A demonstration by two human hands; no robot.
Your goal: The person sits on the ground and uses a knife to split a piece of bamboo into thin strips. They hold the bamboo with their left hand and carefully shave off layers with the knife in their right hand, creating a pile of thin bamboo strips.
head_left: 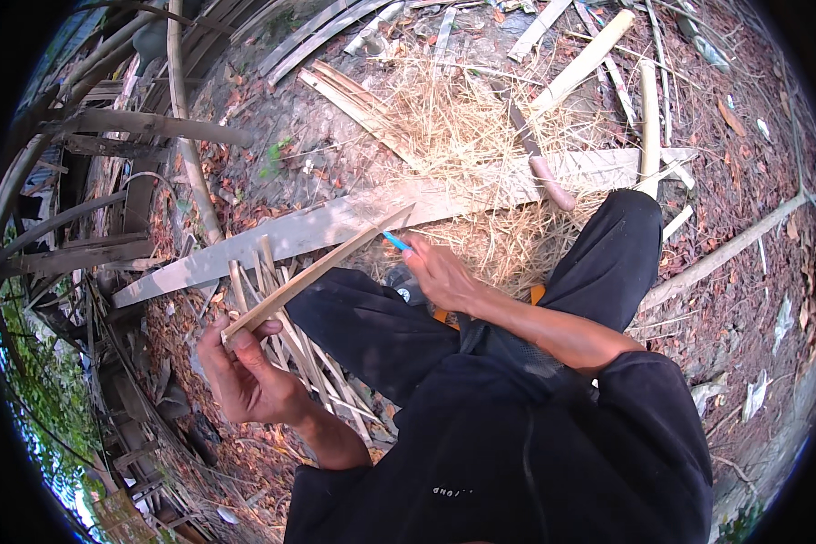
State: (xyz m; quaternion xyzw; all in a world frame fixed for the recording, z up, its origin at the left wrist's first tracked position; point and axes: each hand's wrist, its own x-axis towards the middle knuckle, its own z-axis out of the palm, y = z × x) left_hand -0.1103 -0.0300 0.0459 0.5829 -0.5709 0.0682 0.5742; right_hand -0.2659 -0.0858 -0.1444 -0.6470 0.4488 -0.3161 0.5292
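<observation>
The left hand (252, 381) grips a strip (322, 265) (pale, wooden).

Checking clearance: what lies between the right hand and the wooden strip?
A blue tool, held in the right hand, its tip apparently at the wooden strip; the head view shows this.

Stick (319, 271) partly over long board (272, 239) (knife (537, 163) across its right half), strips (315, 367) nearer, left.

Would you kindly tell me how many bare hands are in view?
2: the left hand, at lower left, holds one end of the pale strip; the right hand, near the centre, holds a slim blue object by the strip's far end.
</observation>
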